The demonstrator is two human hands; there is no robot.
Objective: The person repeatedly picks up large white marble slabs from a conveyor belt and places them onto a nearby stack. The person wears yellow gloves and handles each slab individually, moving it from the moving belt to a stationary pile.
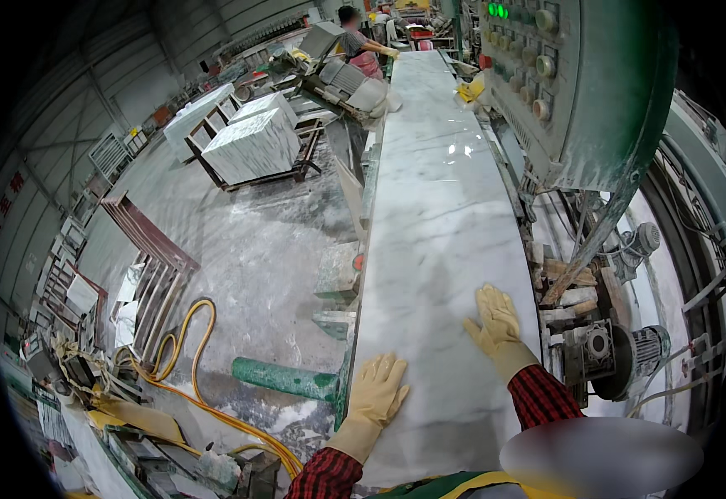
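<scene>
A long white marble slab [429,274] with grey veins stretches away from me, its wet surface shining. My left hand [377,389], in a cream rubber glove, lies flat on the slab near its left edge, fingers stretched out. Farther along and toward the right edge, my right hand [498,323] rests palm down in a matching glove, thumb apart from the fingers. Neither hand grips anything. Red and black checked sleeves cover both forearms.
A control cabinet [538,91] with knobs and green lights overhangs the right side. Below it sit motors [650,349]. A green pipe [284,378] juts out left, near a yellow hose [201,399]. Marble stacks [255,145] stand on racks. A co-worker [359,41] touches the slab's far end.
</scene>
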